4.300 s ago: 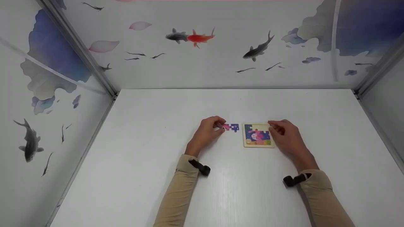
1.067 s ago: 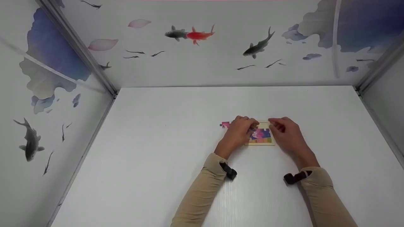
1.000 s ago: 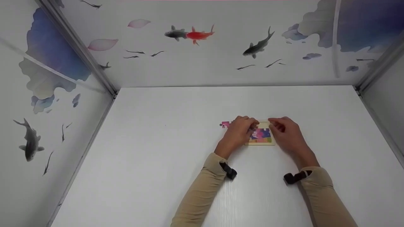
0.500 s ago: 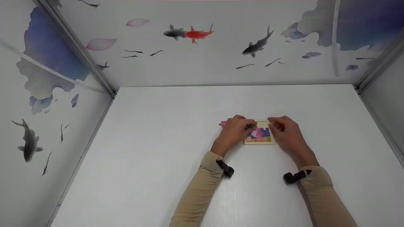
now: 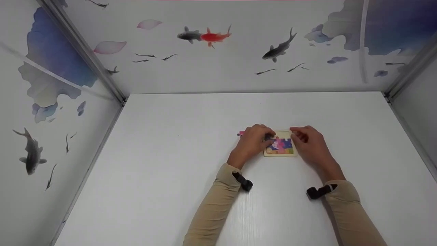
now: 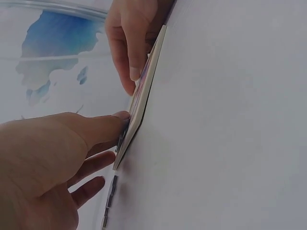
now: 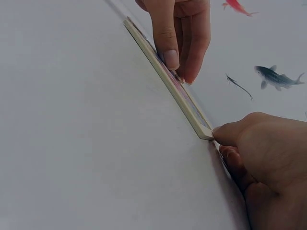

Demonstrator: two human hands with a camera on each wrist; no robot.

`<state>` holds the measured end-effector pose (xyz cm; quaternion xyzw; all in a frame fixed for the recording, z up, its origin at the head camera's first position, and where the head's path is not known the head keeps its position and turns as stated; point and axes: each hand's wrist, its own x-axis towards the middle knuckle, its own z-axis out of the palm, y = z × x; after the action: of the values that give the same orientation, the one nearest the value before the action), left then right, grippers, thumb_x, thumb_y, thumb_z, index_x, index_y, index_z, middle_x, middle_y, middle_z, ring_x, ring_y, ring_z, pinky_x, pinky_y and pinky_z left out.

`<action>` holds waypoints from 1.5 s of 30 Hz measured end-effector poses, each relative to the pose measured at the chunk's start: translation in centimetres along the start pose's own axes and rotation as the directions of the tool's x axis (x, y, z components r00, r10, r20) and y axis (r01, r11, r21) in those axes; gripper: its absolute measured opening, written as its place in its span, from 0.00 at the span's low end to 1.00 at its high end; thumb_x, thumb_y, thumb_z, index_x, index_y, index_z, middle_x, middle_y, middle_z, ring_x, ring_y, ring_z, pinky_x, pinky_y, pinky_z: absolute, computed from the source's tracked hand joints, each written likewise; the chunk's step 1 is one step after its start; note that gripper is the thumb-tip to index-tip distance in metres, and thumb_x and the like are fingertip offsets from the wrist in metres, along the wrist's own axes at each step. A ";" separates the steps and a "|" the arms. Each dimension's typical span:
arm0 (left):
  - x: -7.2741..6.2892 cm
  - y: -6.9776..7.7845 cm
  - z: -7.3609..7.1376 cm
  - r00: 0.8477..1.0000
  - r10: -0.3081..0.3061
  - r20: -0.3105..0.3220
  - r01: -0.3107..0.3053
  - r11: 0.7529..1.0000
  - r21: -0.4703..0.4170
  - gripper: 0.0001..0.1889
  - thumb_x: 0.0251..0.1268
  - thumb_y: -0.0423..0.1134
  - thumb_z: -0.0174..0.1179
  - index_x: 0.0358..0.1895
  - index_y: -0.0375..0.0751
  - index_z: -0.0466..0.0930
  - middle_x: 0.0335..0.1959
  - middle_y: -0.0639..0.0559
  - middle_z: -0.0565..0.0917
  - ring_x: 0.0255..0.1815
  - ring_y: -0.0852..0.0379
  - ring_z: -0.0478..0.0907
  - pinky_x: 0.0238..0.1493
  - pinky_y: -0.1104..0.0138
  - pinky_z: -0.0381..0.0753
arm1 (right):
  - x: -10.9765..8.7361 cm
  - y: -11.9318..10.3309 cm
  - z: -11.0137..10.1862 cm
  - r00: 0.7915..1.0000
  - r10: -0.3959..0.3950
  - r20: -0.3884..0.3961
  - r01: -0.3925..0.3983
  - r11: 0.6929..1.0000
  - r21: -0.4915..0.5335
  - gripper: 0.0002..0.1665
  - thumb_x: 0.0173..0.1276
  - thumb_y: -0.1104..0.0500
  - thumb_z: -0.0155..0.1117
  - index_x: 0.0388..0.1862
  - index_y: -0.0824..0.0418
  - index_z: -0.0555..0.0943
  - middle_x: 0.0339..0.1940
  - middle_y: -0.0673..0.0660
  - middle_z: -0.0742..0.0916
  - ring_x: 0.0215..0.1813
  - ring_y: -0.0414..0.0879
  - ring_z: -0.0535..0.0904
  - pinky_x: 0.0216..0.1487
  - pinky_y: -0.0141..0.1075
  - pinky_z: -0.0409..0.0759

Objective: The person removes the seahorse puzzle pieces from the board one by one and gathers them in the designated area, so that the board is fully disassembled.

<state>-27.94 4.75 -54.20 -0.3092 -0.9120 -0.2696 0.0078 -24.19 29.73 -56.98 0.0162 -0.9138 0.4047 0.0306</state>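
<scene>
A small square puzzle tray with a pale wooden rim lies on the table, partly filled with blue, pink and orange pieces. At its upper left corner my left hand pinches a dark blue puzzle piece, largely covered by the fingers. My right hand holds the tray's right edge between thumb and fingers; the right wrist view has the thumb against the tray's corner. Left of the tray, a loose pink puzzle piece is mostly hidden behind my left hand.
The white table meets a rear wall printed with fish and a similar left wall. Bare pale wood shows in the tray's upper part.
Since the oldest frame, my left hand has moved right from the loose pieces to the tray, bringing the blue piece. Lately it has shifted slightly left. My right hand has stayed at the tray's edge.
</scene>
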 end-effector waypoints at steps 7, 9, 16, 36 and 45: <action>-0.1 0.0 0.0 1.000 -0.009 -0.014 0.009 1.000 -0.011 0.17 0.78 0.47 0.68 0.64 0.50 0.88 0.58 0.56 0.90 0.62 0.59 0.84 0.71 0.60 0.79 | 0.0 -0.1 -0.1 1.000 0.021 0.006 -0.022 1.000 0.014 0.24 0.85 0.46 0.60 0.74 0.49 0.82 0.52 0.53 0.82 0.50 0.47 0.76 0.47 0.27 0.76; -0.1 -0.1 -0.1 1.000 -0.010 -0.017 0.009 1.000 -0.030 0.18 0.79 0.47 0.67 0.65 0.49 0.87 0.59 0.56 0.90 0.63 0.59 0.84 0.72 0.60 0.79 | 0.0 -0.1 -0.1 1.000 0.013 0.004 -0.013 1.000 0.015 0.23 0.85 0.47 0.61 0.74 0.49 0.82 0.52 0.54 0.82 0.50 0.48 0.76 0.47 0.27 0.76; -0.4 -0.5 -0.6 0.999 -0.004 -0.041 -0.002 0.992 -0.129 0.17 0.79 0.45 0.67 0.64 0.43 0.87 0.57 0.52 0.89 0.59 0.59 0.85 0.66 0.67 0.81 | 0.1 -0.2 0.0 1.000 -0.025 -0.005 0.025 1.000 -0.004 0.24 0.85 0.48 0.61 0.73 0.51 0.83 0.50 0.55 0.82 0.49 0.48 0.74 0.45 0.26 0.74; -1.7 -3.4 -3.2 0.987 -0.089 -0.133 0.059 0.975 -0.213 0.15 0.77 0.41 0.70 0.61 0.44 0.88 0.56 0.51 0.89 0.58 0.57 0.86 0.62 0.66 0.86 | 0.0 -0.1 0.2 1.000 0.005 -0.015 -0.005 1.000 0.001 0.23 0.85 0.48 0.61 0.73 0.49 0.83 0.51 0.54 0.82 0.50 0.48 0.75 0.48 0.28 0.75; -2.7 -4.8 -4.2 0.980 -0.114 -0.163 0.080 0.976 -0.204 0.16 0.75 0.42 0.71 0.61 0.44 0.88 0.55 0.53 0.89 0.57 0.58 0.85 0.65 0.64 0.85 | -0.1 0.1 0.2 0.998 -0.052 -0.036 0.052 0.999 -0.004 0.22 0.84 0.51 0.62 0.72 0.53 0.84 0.48 0.55 0.83 0.47 0.48 0.76 0.45 0.27 0.74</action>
<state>-29.09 -2.05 -53.41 -0.2387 -0.8908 -0.3842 0.0437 -24.13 29.66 -57.14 0.0328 -0.9129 0.4027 0.0575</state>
